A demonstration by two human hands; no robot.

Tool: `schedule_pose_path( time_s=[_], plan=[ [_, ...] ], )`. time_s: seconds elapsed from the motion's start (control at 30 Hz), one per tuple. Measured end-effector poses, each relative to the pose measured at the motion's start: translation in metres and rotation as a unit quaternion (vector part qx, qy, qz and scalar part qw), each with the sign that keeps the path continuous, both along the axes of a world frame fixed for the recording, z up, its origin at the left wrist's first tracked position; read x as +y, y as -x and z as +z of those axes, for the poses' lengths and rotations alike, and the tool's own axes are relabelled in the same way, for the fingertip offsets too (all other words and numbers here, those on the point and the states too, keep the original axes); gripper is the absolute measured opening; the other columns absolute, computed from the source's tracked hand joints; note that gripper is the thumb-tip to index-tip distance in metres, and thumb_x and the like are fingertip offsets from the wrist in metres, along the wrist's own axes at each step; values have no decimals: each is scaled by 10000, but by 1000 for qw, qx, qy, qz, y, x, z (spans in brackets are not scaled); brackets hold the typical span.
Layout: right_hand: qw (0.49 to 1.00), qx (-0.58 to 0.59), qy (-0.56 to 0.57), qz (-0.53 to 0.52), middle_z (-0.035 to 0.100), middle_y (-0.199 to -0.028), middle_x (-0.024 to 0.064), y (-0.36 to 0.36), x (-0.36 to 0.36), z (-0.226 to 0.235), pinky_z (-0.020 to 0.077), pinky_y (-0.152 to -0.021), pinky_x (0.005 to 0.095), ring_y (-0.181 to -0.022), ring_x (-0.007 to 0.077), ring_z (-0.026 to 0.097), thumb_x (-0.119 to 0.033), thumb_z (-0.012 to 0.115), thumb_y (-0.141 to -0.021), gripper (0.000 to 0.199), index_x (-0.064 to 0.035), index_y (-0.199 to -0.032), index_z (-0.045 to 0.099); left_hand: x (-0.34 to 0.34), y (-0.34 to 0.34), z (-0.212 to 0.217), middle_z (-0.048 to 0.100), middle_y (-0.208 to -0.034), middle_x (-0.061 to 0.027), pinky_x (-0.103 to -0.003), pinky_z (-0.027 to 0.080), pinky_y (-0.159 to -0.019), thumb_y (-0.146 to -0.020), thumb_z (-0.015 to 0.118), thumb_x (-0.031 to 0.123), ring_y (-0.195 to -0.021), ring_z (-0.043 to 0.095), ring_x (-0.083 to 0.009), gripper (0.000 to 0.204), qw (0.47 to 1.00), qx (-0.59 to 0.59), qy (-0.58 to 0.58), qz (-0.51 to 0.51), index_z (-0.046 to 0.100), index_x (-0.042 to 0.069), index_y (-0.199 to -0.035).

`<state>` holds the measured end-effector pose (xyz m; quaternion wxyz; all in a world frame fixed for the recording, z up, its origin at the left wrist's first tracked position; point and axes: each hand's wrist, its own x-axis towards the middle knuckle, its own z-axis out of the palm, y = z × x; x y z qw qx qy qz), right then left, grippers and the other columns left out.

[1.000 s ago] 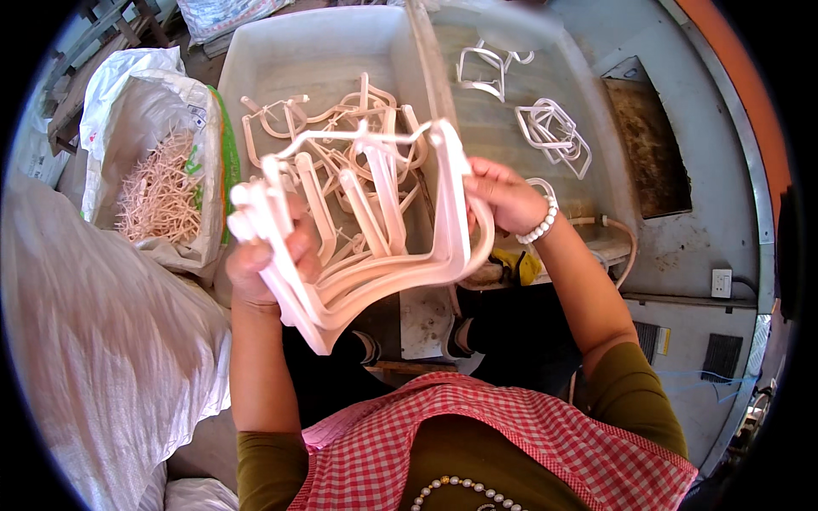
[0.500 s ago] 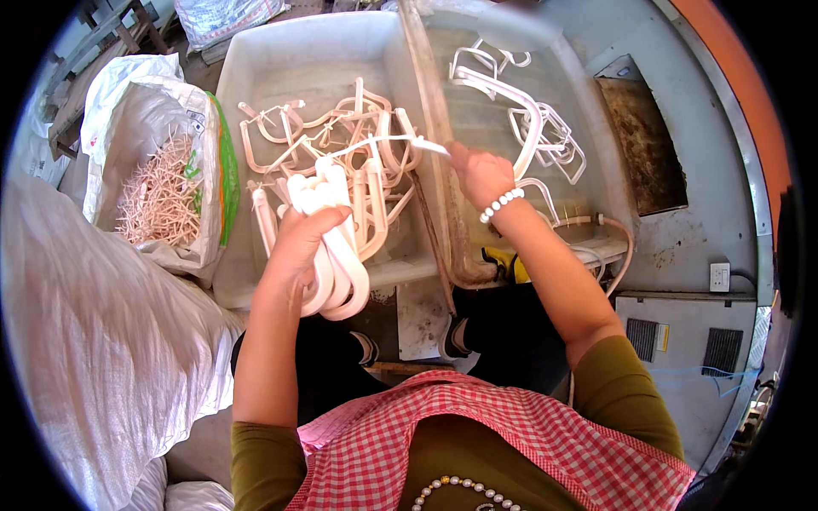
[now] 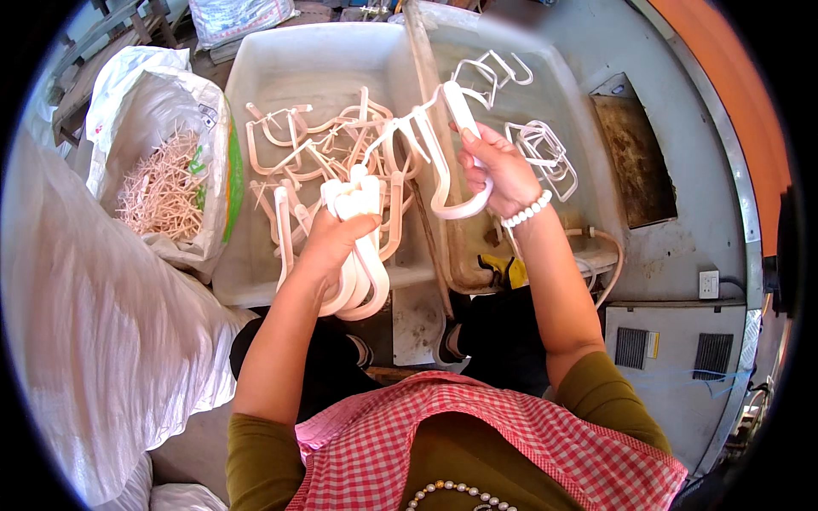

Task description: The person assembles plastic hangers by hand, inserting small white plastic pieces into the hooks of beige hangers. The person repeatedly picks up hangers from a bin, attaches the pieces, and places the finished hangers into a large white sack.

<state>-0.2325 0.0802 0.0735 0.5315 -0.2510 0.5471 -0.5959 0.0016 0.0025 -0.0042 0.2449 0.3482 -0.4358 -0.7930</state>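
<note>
Your left hand (image 3: 334, 243) grips a stack of smooth cream plastic loops (image 3: 356, 255); your right hand (image 3: 498, 166) clasps one curved loop (image 3: 452, 162) (thin sprue attached).

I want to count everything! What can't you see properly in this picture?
Head view only:
- Stack of curved parts: left hand covers its middle, so no count.
- Bag of thin sticks: too small to count.
- Left tub: bottom hidden under tangled pieces.
</note>
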Motion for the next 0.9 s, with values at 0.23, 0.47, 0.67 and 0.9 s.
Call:
schedule_pose_path(
  time_s=[0.23,0.47,0.67,0.9],
  plan=[
    [777,580,-4,243,706,-939,104,-3,32,-11,515,-683,331,-700,210,656,-241,643,-889,304,-96,-1156,651,-33,-26,14,623,-868,-95,-359,542,-640,-774,667,69,-740,637,-219,281,979,49,-77,184,580,8,-1035],
    [616,769,-168,-39,669,-816,181,45,22,-26,513,-635,408,-736,319,658,-245,628,-876,322,-153,-1185,625,-23,-33,21,623,-920,-71,-324,530,-678,-779,662,57,-777,628,-186,341,988,54,-3,142,560,23,-1102],
    [959,267,-38,-91,657,-872,-10,-33,11,-38,451,-576,204,-705,51,580,-163,612,-920,350,-82,-1260,577,-6,-8,-1,626,-948,-41,-295,505,-715,-783,680,49,-833,616,-141,407,988,113,-73,79,537,45,-1164],
    [995,101,9,-5,612,-1114,41,-105,15,-65,469,-817,208,-972,86,552,-152,536,-964,383,-43,-1330,514,5,7,6,606,-1030,-54,-325,505,-825,-799,680,46,-937,605,-164,404,977,175,-111,48,527,41,-1172]
  ],
)
